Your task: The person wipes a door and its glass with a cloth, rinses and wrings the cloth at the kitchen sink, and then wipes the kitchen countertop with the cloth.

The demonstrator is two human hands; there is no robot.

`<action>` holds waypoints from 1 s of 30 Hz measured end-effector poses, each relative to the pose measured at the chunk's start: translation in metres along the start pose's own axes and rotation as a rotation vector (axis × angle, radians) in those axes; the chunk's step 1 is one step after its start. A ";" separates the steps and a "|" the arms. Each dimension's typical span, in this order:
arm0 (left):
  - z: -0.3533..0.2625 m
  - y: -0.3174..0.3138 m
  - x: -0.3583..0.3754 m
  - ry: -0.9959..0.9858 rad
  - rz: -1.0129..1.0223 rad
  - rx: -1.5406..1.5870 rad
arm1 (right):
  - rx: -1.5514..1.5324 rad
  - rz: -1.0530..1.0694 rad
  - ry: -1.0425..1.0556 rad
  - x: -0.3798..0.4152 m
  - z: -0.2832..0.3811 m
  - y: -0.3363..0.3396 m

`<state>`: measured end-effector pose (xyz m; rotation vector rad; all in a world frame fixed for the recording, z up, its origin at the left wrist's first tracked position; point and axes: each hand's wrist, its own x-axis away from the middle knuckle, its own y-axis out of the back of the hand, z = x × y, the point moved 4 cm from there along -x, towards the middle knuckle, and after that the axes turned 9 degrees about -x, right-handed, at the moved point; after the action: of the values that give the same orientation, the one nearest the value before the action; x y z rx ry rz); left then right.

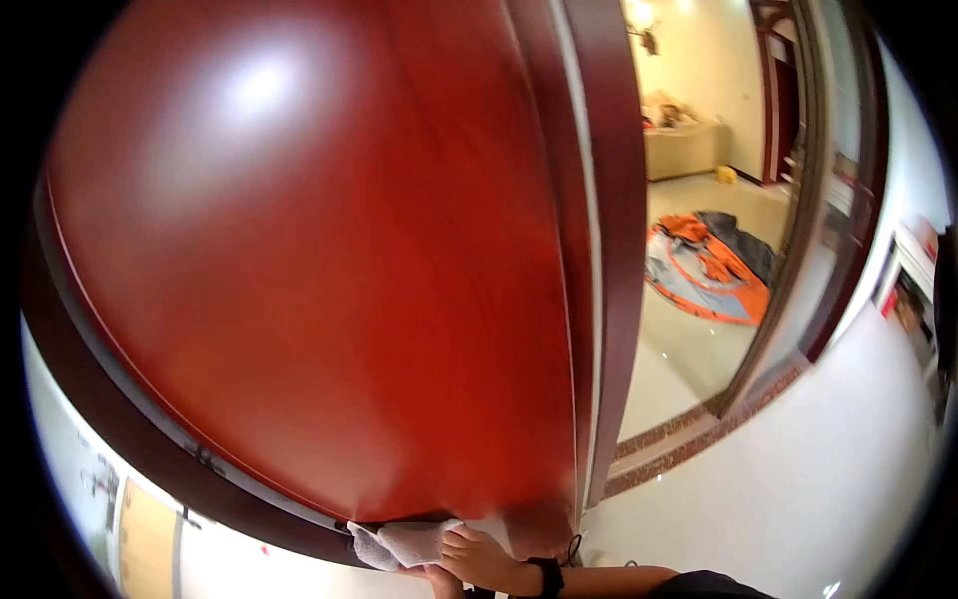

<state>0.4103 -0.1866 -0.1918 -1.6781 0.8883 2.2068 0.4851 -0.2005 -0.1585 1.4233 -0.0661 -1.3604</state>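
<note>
A folded, pale grey cloth [409, 544] lies against the lower edge of a large, glossy dark-red panel [329, 299] that looks like a door or cabinet front. My right hand [484, 561], with a black band on its wrist, has its fingers closed over the right end of the cloth. Just below it my left hand [444, 581] shows only in part at the bottom of the view. It touches the cloth's underside with fingers bent, mostly hidden by the cloth and my right hand.
A dark-red frame [614, 200] borders the panel. Past a doorway with a speckled stone sill [689, 434], an orange and grey fabric item [714, 265] lies on the tiled floor near a beige sofa [689, 150]. White shelving [913, 265] stands far right; a light wooden door [145, 539] is lower left.
</note>
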 end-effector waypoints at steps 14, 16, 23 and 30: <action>-0.128 -0.013 0.014 0.133 0.149 -0.213 | -0.569 -0.055 -0.054 0.062 -0.059 0.131; -0.142 -0.018 0.006 0.185 0.149 -0.231 | -1.149 0.143 -0.365 0.035 -0.071 0.171; -0.176 -0.044 -0.024 0.561 0.122 -0.114 | -0.754 -0.018 0.292 0.043 -0.104 0.200; -0.206 -0.031 -0.005 0.981 0.214 0.177 | -0.722 0.410 0.358 0.099 -0.149 0.137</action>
<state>0.5912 -0.2821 -0.2298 -2.6746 1.4510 1.2320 0.7084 -0.2250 -0.1692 0.9402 0.3231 -0.6662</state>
